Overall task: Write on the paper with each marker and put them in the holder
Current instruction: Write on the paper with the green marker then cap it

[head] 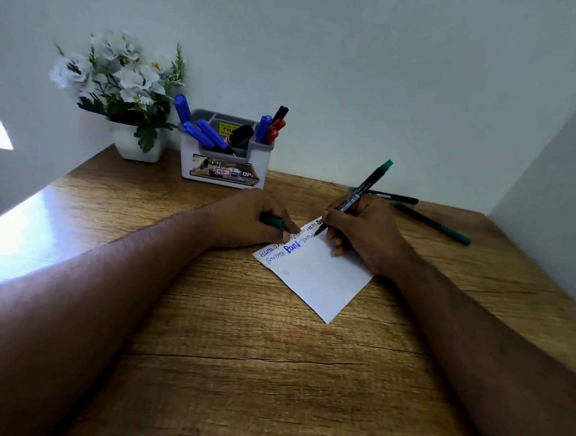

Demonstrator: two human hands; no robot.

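Glossy wood-grain desk (225, 332), matt paper (323, 284)

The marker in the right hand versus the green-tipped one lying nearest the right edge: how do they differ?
The held marker is gripped by the right hand, tilted, uncapped, tip on the paper; the lying marker rests flat on the desk, untouched. Both have dark barrels with green ends.

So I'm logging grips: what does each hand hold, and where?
Right hand: marker, gripped low on its barrel. Left hand: green cap, in its fingers.

Both forearms stretched forward, left hand (249, 220) curled round a cap, right hand (360, 232) pinching a marker
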